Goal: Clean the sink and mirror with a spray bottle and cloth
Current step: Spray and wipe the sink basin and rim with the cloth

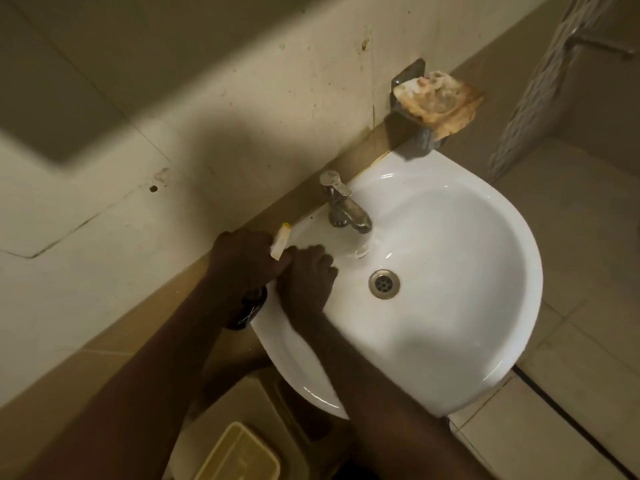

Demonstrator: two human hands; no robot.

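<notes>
A: Head view first; where is the bottle?
B: The bottle (250,306) is dark, at the sink's (485,341) left rim, gripped by the left hand (242,261); its pale nozzle (281,244), with a yellow tip, sticks out above the knuckles and points toward the wall (173,150); the dark body shows below the hand, by the wrist.
A: And the right hand?
B: The right hand (306,282) lies just beside the left one, touching it, on the basin's inner slope; its fingers are curled down toward the porcelain; whether they hold anything I cannot tell, since the hand covers whatever may be under it.
A: Any cloth?
B: None that I can make out in either hand.
A: What else is near?
B: The tap (343,206) stands at the back rim, near and to the right of the hands; the drain (383,284) sits in the bowl, to the right of the right hand; a soap dish (436,98) is fixed to the wall above the sink, well apart from both hands; a yellowish lid (242,455) lies low, below the sink.
</notes>
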